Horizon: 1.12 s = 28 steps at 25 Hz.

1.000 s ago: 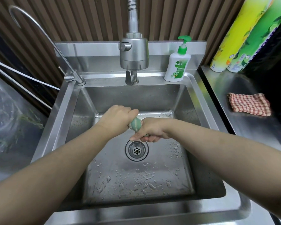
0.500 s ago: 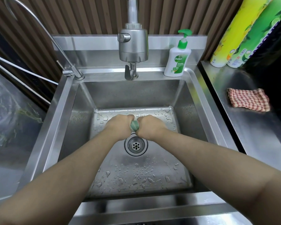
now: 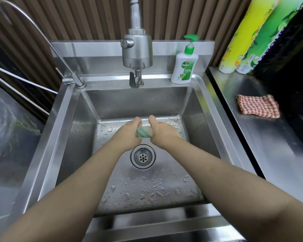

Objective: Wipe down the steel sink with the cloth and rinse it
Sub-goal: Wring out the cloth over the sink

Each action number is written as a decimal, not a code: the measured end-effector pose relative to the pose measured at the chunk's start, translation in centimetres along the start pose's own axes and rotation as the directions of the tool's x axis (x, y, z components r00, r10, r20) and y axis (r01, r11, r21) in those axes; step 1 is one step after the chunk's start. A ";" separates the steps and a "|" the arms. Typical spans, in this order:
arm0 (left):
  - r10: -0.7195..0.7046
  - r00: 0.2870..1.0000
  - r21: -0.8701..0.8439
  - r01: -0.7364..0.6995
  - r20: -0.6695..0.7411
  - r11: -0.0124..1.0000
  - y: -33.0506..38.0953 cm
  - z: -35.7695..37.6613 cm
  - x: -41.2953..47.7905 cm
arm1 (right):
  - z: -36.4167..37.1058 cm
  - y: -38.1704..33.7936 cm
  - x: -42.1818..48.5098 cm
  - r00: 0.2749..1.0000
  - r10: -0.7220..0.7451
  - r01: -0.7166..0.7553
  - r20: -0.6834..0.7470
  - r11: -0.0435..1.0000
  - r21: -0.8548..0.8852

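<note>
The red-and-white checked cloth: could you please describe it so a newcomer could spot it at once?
Start at the square steel sink and look to the steel counter on its right. The folded red-and-white checked cloth lies there, nearer than the tall yellow and green containers. Unlike the green striped cloth gripped by the left hand and right hand, nobody touches it.

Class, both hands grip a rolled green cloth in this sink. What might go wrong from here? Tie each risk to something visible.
1. The cloth, gripped by the left hand and right hand just beyond the drain, might slip and cover it.
2. Wringing may spatter more water on the sink floor, already dotted with drops.
3. Lifting the hands could bump the faucet head overhead.
</note>
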<state>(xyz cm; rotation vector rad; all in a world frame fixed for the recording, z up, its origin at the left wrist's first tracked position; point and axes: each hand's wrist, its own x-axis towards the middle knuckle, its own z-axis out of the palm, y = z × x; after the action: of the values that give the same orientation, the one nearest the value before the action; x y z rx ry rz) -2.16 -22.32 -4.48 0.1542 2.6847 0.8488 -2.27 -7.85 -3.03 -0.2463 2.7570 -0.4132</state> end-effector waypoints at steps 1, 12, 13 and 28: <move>-0.053 0.995 -0.251 0.074 0.090 0.965 0.0 -0.6 -0.5 | 0.0 0.2 -0.3 0.999 0.038 -0.037 -0.016 0.997 0.067; 0.086 0.992 -0.854 0.039 0.097 0.519 0.5 -2.6 -3.3 | -2.6 2.3 -4.2 0.978 -0.129 -0.037 0.167 0.673 0.739; 0.125 0.990 -0.879 -0.010 0.057 0.477 0.4 -2.8 -3.4 | -3.0 2.7 -4.3 0.949 -0.217 -0.099 0.230 0.487 0.868; -0.144 0.955 -0.799 -0.129 -0.260 0.587 5.1 -1.6 -2.0 | -2.4 1.1 -4.5 0.993 0.102 -0.062 0.059 0.028 0.998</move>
<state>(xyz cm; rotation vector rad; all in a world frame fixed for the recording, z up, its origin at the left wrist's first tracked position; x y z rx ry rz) -0.83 -19.44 0.21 -0.2295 2.2091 2.1502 0.88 -5.27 0.19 0.3223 1.7045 -2.1796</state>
